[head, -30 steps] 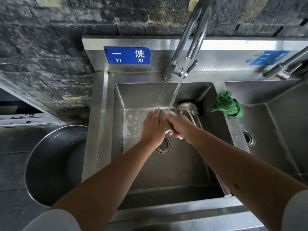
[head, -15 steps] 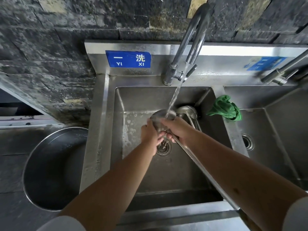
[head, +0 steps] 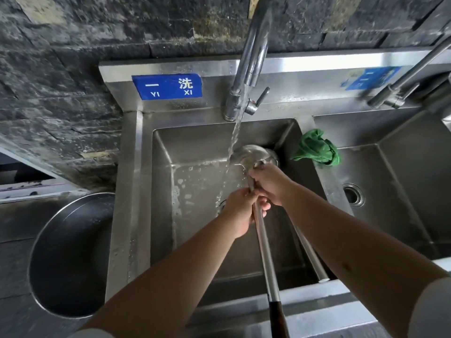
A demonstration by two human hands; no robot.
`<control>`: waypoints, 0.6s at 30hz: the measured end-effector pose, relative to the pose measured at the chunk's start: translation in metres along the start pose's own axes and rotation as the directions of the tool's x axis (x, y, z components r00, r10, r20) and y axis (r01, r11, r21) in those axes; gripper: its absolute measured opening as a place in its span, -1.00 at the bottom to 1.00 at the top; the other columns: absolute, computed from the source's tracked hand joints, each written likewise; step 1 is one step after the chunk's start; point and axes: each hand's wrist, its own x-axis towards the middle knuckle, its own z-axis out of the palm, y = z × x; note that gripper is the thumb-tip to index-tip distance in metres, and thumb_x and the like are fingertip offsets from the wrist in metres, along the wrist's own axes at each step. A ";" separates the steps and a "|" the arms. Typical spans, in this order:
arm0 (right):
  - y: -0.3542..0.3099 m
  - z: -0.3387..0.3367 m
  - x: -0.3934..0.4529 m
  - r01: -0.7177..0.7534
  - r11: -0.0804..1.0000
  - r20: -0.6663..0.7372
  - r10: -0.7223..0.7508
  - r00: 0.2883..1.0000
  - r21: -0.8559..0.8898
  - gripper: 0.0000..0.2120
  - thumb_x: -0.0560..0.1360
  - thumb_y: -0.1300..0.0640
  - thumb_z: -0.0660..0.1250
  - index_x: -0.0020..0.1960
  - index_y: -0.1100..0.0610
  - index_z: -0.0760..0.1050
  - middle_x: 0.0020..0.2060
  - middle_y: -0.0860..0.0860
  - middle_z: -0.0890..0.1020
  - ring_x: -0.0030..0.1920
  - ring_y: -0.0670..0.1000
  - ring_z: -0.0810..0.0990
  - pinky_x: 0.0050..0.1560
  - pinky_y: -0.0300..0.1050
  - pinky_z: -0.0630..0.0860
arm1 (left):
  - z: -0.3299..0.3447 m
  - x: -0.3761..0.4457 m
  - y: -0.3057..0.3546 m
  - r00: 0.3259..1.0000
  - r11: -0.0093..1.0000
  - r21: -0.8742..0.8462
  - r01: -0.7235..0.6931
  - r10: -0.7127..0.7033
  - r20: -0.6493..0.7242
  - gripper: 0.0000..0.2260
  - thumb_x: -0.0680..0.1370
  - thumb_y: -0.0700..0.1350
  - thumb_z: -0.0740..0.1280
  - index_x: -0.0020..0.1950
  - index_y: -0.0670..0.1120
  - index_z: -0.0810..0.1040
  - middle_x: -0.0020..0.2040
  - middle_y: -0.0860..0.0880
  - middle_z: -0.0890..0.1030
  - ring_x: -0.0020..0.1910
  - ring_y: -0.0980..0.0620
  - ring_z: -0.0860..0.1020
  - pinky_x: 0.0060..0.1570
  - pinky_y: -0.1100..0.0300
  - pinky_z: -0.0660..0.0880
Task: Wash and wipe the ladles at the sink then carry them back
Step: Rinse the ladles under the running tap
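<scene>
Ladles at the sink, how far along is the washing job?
Done: nothing looks finished. In hand: both the left hand and right hand grip one ladle under the running faucet. A second ladle's handle leans in the basin. Left: wiping, with the green cloth untouched on the divider, then carrying back.

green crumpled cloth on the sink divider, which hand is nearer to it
Right. The right hand grips the steel ladle near its bowl, just below-left of the green crumpled cloth. The left hand holds the ladle's handle lower down and further left.
</scene>
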 end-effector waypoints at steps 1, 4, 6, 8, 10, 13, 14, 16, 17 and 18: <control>0.005 -0.006 -0.010 0.015 0.998 -0.001 -0.015 1.000 -0.065 -0.82 0.61 0.18 0.22 -0.07 0.26 0.51 -0.45 0.08 0.47 -0.56 -0.03 0.46 -0.52 -0.20 0.38 | 0.003 0.006 0.003 1.000 1.000 0.006 -0.003 0.004 -0.017 -0.81 0.67 -0.22 0.15 0.06 -0.28 0.51 -0.28 -0.12 0.57 -0.38 -0.01 0.55 -0.34 0.15 0.48; 0.035 -0.022 -0.044 -0.021 1.000 0.006 0.021 1.000 -0.003 -0.82 0.63 0.18 0.23 -0.11 0.21 0.51 -0.41 0.08 0.50 -0.55 -0.10 0.50 -0.48 -0.25 0.47 | 0.014 0.029 0.006 0.999 1.000 0.011 0.016 -0.016 -0.047 -0.84 0.65 -0.28 0.14 0.00 -0.22 0.52 -0.24 -0.14 0.57 -0.31 -0.03 0.56 -0.27 0.11 0.52; 0.059 -0.032 -0.063 -0.080 0.996 0.011 0.081 0.997 -0.035 -0.81 0.62 0.12 0.25 -0.07 0.18 0.57 -0.28 0.15 0.63 -0.33 -0.01 0.64 -0.19 -0.07 0.62 | 0.025 0.044 0.006 0.999 1.000 -0.023 0.017 -0.018 -0.035 -0.83 0.66 -0.30 0.11 -0.06 -0.18 0.45 -0.20 -0.13 0.54 -0.27 -0.04 0.56 -0.24 0.12 0.49; 0.079 -0.044 -0.069 -0.109 0.990 -0.028 0.107 0.994 -0.086 -0.83 0.61 0.12 0.26 -0.03 0.15 0.59 -0.15 0.16 0.69 -0.18 0.10 0.68 -0.04 0.05 0.62 | 0.038 0.059 0.003 0.998 0.999 -0.036 0.013 -0.016 -0.062 -0.81 0.66 -0.33 0.09 -0.07 -0.18 0.43 -0.19 -0.13 0.53 -0.25 -0.05 0.56 -0.23 0.14 0.47; 0.087 -0.056 -0.059 -0.125 0.991 -0.105 0.120 0.987 -0.046 -0.85 0.60 0.15 0.27 -0.02 0.16 0.60 -0.20 0.13 0.67 -0.24 0.06 0.64 -0.18 -0.05 0.61 | 0.048 0.072 -0.004 0.998 0.998 -0.054 0.024 -0.027 -0.051 -0.83 0.65 -0.37 0.08 -0.02 -0.23 0.44 -0.14 -0.15 0.53 -0.18 -0.06 0.58 -0.14 0.16 0.52; 0.087 -0.076 -0.034 -0.120 0.991 -0.184 0.107 0.977 -0.062 -0.82 0.60 0.18 0.26 -0.03 0.22 0.62 -0.28 0.12 0.61 -0.37 0.01 0.54 -0.36 -0.15 0.49 | 0.058 0.088 -0.020 0.999 0.998 0.047 0.034 -0.034 -0.005 -0.83 0.63 -0.35 0.15 -0.02 -0.17 0.49 -0.12 -0.11 0.52 -0.17 0.00 0.56 -0.11 0.17 0.52; 0.087 -0.082 -0.026 -0.110 0.991 -0.196 0.094 0.976 -0.071 -0.81 0.59 0.19 0.26 -0.04 0.25 0.62 -0.30 0.13 0.60 -0.41 -0.01 0.51 -0.40 -0.16 0.46 | 0.060 0.092 -0.025 0.999 0.992 0.119 0.045 -0.045 0.000 -0.83 0.63 -0.31 0.18 -0.05 -0.12 0.51 -0.15 -0.09 0.53 -0.21 0.03 0.53 -0.14 0.18 0.50; 0.085 -0.094 -0.012 -0.106 0.991 -0.202 0.088 0.975 -0.079 -0.80 0.60 0.19 0.27 -0.05 0.27 0.62 -0.36 0.10 0.57 -0.48 -0.04 0.47 -0.49 -0.22 0.41 | 0.065 0.095 -0.034 0.997 0.969 0.234 0.075 -0.077 -0.003 -0.84 0.62 -0.22 0.21 -0.06 -0.06 0.54 -0.18 -0.06 0.57 -0.22 0.03 0.53 -0.14 0.17 0.49; 0.084 -0.100 -0.007 -0.113 0.991 -0.200 0.095 0.975 -0.077 -0.79 0.61 0.18 0.27 -0.05 0.28 0.62 -0.39 0.07 0.56 -0.50 -0.06 0.45 -0.52 -0.24 0.39 | 0.069 0.097 -0.038 0.996 0.964 0.253 0.084 -0.088 0.003 -0.86 0.62 -0.17 0.21 -0.05 -0.07 0.55 -0.15 -0.08 0.59 -0.19 0.00 0.55 -0.10 0.13 0.51; 0.084 -0.105 -0.001 -0.111 0.992 -0.196 0.096 0.976 -0.067 -0.79 0.62 0.17 0.26 -0.05 0.28 0.61 -0.41 0.06 0.55 -0.52 -0.06 0.44 -0.54 -0.25 0.38 | 0.071 0.099 -0.041 0.995 0.966 0.241 0.090 -0.097 0.017 -0.86 0.63 -0.12 0.20 -0.02 -0.09 0.54 -0.11 -0.11 0.59 -0.16 -0.04 0.57 -0.07 0.08 0.53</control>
